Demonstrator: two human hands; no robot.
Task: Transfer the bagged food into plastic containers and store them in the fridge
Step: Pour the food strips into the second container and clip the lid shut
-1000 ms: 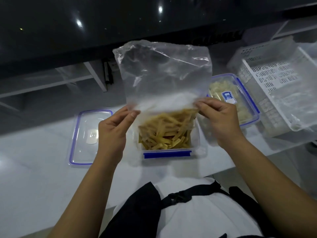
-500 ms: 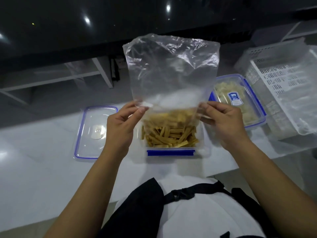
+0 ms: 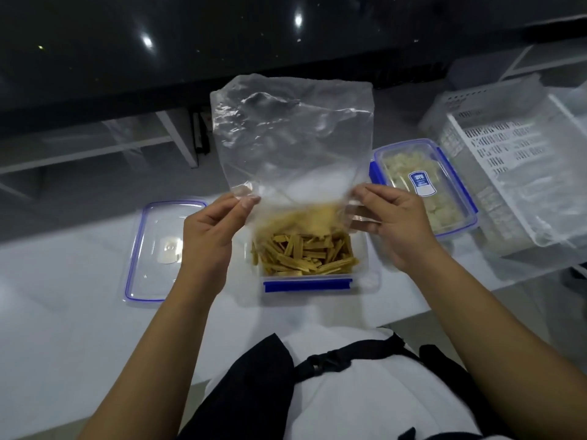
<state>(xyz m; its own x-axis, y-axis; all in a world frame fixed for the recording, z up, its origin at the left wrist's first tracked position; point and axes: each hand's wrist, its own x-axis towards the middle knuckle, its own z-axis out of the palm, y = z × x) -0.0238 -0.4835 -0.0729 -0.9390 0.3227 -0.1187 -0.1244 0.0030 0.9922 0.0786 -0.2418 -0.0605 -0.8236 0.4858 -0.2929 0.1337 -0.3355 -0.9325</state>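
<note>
A clear plastic bag (image 3: 292,138) hangs upside down over an open plastic container (image 3: 306,282) with a blue clip, its mouth over the container. Yellow food strips (image 3: 305,254) fill the container. My left hand (image 3: 209,236) pinches the bag's left edge and my right hand (image 3: 392,223) pinches its right edge, both just above the container. The upper part of the bag looks empty. A loose clear lid (image 3: 152,252) with a blue rim lies to the left. A second container (image 3: 425,185), lidded and holding pale food, sits at the right.
All of this rests on a white counter (image 3: 63,312). A white slotted plastic basket (image 3: 521,173) stands at the far right, beside the lidded container. A dark glossy surface runs along the back. My white shirt and a black strap fill the bottom of the view.
Both hands have lifted the bag slightly and more of the yellow strips now lie settled in the container. The lid and second container have stayed put.
</note>
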